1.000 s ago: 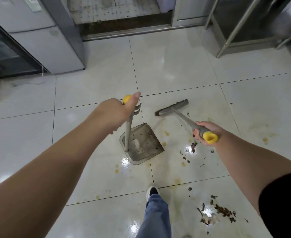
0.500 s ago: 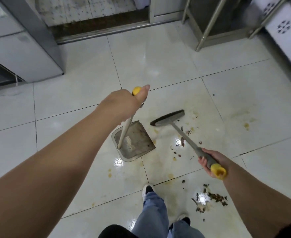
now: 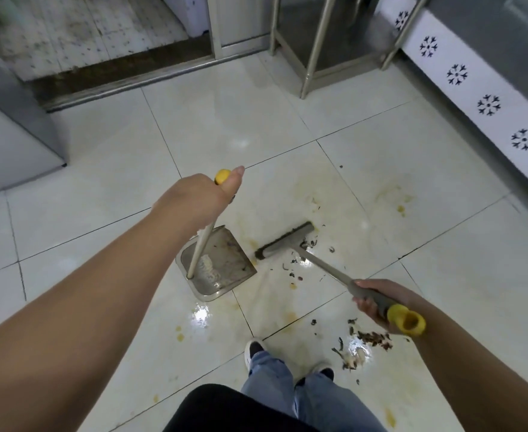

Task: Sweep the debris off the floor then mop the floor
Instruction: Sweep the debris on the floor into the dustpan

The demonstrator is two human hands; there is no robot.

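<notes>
My left hand [image 3: 199, 199] grips the yellow-tipped handle of a grey dustpan [image 3: 222, 260], which rests on the white tiled floor [image 3: 412, 275] with some dirt in it. My right hand [image 3: 378, 302] holds the grey, yellow-ended handle of a short broom; its broom head [image 3: 284, 240] lies on the floor just right of the pan's open edge. Small dark debris [image 3: 300, 266] is scattered beside the broom head. A larger pile of debris [image 3: 368, 338] sits near my right foot, below my right hand.
A grey cabinet [image 3: 10, 135] stands at the left. A door threshold [image 3: 125, 79] runs along the back, with metal frame legs [image 3: 312, 57] beside it. A patterned white wall base [image 3: 487, 104] runs along the right. Yellow stains [image 3: 400, 208] dot the tiles. My shoes [image 3: 255, 350] are at the bottom.
The broom head has swept toward me and closer to the dustpan's mouth. My right hand has drawn back and lower. The view has shifted right and the dustpan has stayed put.
</notes>
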